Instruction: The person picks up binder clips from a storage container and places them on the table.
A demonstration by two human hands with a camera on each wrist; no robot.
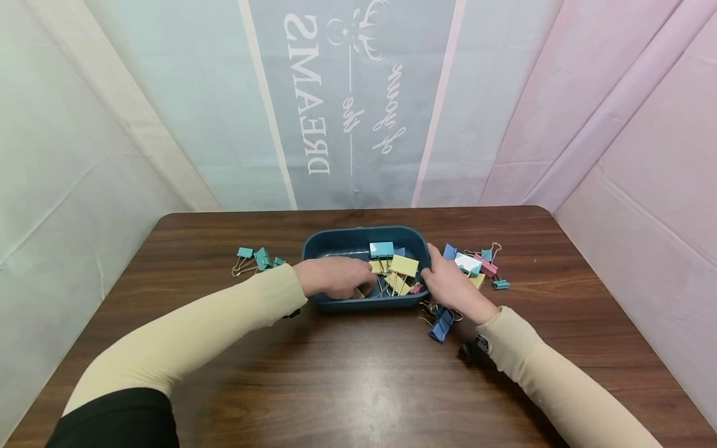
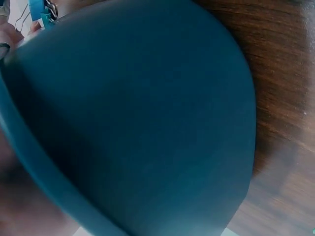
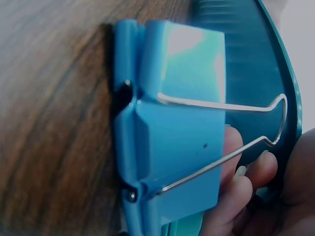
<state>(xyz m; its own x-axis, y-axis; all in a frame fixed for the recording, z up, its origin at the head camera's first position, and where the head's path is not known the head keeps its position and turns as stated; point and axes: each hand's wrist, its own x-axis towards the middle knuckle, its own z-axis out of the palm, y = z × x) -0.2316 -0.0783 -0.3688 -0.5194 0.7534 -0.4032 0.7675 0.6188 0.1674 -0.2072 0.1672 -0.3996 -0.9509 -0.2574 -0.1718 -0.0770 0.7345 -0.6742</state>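
Observation:
A dark teal plastic bin (image 1: 336, 235) stands on the table, with yellow binder clips (image 1: 404, 266) and a light blue binder clip (image 1: 381, 250) among those inside. My left hand (image 1: 338, 277) reaches over the near left rim into the bin. Its fingertips point down beside the clips, and what they touch is hidden. At the bin's right end my right hand (image 1: 450, 283) grips the rim, thumb on top and fingers against the outer wall. Close to those fingers in the right wrist view is a blue binder clip (image 3: 182, 123) outside the bin. The bin wall (image 2: 138, 113) fills most of the left wrist view.
Several teal binder clips (image 1: 261, 258) lie left of the bin. To its right is a mixed pile with a pink clip (image 1: 488, 266) and a small teal clip (image 1: 501, 284). A dark blue clip (image 1: 441, 326) lies near the bin's front right corner. A printed curtain (image 1: 353, 112) hangs behind the table.

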